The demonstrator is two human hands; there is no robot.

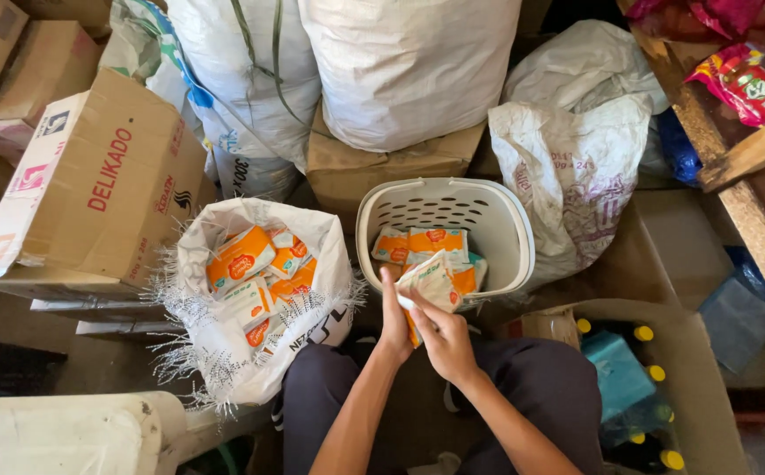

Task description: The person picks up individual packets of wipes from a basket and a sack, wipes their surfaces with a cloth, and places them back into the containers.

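Both my hands hold small orange-and-white packets (429,283) just over the near rim of a cream plastic basket (514,230). My left hand (394,315) grips the stack from the left side, and my right hand (446,341) closes around it from below. More of the same packets (424,243) lie inside the basket. To the left stands an open white woven sack (224,352) with several such packets (250,268) in it. My knees in dark trousers (541,378) are below the hands.
Cardboard boxes (92,185) stand at the left, large white sacks (409,62) at the back, a crumpled white bag (567,176) right of the basket. A box with yellow-capped bottles (655,374) sits at lower right, under a wooden shelf edge (752,220) with red packets.
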